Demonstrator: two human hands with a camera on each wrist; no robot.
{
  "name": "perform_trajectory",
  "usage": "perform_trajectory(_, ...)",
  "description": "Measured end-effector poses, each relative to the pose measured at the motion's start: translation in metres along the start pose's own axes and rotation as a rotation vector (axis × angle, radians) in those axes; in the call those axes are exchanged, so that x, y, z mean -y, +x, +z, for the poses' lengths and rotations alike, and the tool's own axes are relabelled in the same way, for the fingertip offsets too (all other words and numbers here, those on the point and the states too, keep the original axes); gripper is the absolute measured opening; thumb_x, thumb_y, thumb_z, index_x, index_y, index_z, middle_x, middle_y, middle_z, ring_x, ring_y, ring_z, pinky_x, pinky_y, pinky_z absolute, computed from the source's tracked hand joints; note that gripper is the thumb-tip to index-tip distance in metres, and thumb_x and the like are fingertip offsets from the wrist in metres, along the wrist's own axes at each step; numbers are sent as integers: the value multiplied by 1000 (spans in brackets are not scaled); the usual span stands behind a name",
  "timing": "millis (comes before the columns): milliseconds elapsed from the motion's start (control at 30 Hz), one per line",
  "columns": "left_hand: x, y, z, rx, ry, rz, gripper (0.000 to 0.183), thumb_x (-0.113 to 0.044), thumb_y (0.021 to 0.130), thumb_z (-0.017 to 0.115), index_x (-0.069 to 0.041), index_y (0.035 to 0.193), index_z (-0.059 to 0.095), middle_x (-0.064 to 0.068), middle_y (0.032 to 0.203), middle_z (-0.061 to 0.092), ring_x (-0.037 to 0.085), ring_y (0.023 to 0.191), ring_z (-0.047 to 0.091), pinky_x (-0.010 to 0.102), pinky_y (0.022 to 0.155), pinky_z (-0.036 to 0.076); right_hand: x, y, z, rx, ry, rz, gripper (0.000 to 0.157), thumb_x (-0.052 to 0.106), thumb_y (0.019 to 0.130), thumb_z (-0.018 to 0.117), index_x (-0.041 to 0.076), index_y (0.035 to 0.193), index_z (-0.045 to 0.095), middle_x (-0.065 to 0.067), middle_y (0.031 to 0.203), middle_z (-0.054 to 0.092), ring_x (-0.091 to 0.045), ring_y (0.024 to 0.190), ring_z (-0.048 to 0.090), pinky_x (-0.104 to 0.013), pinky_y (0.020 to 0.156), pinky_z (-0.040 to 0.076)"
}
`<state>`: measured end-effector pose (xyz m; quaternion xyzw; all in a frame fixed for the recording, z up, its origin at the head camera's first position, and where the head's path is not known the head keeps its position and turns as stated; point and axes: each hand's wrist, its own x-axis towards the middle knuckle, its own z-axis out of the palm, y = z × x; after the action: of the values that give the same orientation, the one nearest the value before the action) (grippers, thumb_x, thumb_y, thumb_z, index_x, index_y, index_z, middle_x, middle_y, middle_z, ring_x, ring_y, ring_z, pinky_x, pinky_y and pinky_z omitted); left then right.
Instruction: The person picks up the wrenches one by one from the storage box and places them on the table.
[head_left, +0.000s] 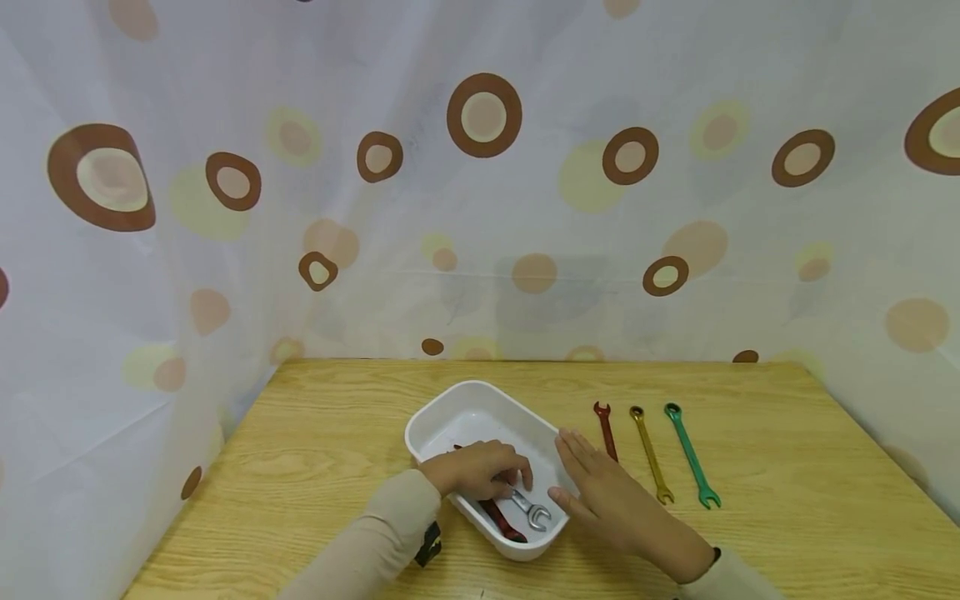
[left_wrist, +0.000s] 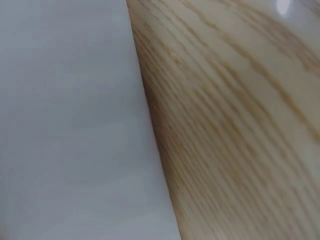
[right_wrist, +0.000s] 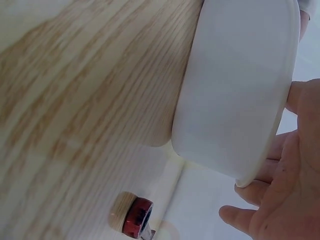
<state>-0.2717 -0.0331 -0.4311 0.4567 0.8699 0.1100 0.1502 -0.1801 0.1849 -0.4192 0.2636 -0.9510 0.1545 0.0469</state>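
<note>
My left hand reaches into a white plastic tray, its fingers curled over the handle of a silver wrench. The wrench's open jaw points toward the tray's near right corner. Beside it in the tray lies a dark red tool, partly covered by the left hand. My right hand is at the tray's right side, fingers extended. In the right wrist view its fingertips touch the tray rim. The left wrist view shows only the tray's outer wall and wood.
Right of the tray, a red wrench, a yellow wrench and a green wrench lie side by side on the wooden table. A small black-and-yellow object shows by the left sleeve. A patterned curtain hangs behind.
</note>
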Motion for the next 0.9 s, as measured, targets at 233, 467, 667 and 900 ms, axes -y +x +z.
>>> perform_trajectory(233,-1,1,1,20,63,-26,14,-14,90,65,-27,95,65,-12,91,56,3,86,48,21,81,41,-1,0,2,-2,-5,1,71,45,101,42,-8,146,30,-23,153,26,-39,141,24,-58,108,30)
perform_trajectory(467,-1,1,3,24,114,-28,12,-15,91,64,-26,95,63,-13,90,53,3,86,46,22,83,41,-2,0,3,-4,-10,3,71,46,100,42,-7,146,30,-23,153,27,-38,142,24,-57,108,30)
perform_trajectory(667,-1,0,4,18,60,-46,14,-13,90,65,-26,95,61,-14,90,51,3,86,46,22,82,42,-2,0,3,-1,-12,-3,72,47,100,42,-7,146,29,-23,153,26,-38,142,24,-57,109,29)
perform_trajectory(900,-1,-1,3,16,-31,-19,22,-6,92,61,-24,102,67,-12,94,54,2,89,49,20,81,44,-2,-1,1,-2,-3,-3,72,46,100,43,-7,146,29,-22,154,25,-38,142,25,-57,108,30)
